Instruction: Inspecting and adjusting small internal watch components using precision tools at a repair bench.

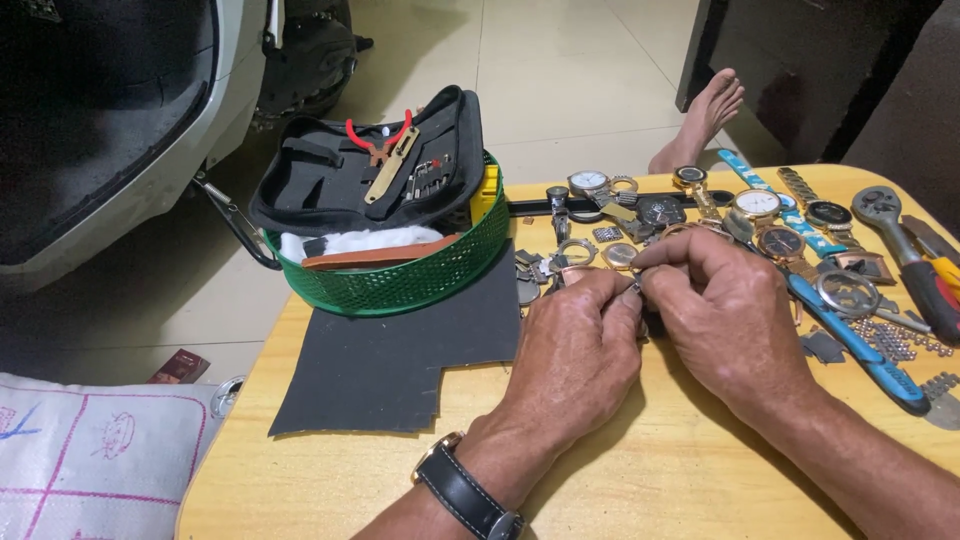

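The fingers (pixel 628 285) of the left hand (pixel 575 345) and those of the right hand (pixel 725 320) meet, pinched closed on a small metal watch part (pixel 636 291), mostly hidden, just above the tabletop (pixel 640 480). A dark strapped wristwatch (pixel 465 490) sits on the left wrist. Beyond the fingers lies a scatter of watches (pixel 757 205) and loose cases. A blue-handled tool (pixel 865 355) lies right of the right hand. Left of the hands, a dark abrasive sheet (pixel 400 365) lies under a green mesh basket (pixel 400 285) carrying an open black tool pouch (pixel 370 165) with red-handled pliers (pixel 385 135). The round tabletop is yellow wood; pale floor tiles (pixel 560 80) lie beyond.
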